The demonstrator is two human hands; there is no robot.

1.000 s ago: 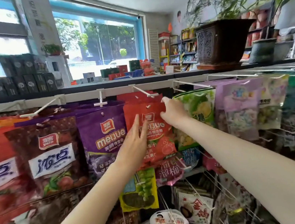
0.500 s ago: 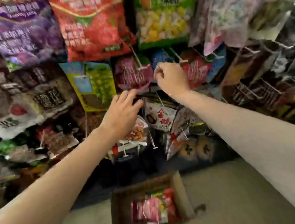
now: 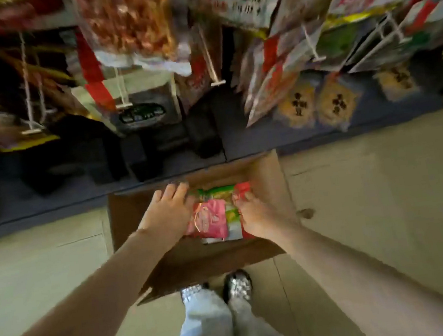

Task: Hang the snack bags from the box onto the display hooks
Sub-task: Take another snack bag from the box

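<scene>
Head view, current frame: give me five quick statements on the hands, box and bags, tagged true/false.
1. Both hands are down in the cardboard box. True.
2. The box stands on a shelf of the rack. False: it stands on the floor, in front of the person's shoes.
3. The left hand lies with fingers spread at the left side of the snack bags. True.
4. The right hand is lifted to a display hook. False: it is in the box, its fingers curled at the right edge of the bags.
5. The box is empty. False: pink, green and red bags lie in it.
</scene>
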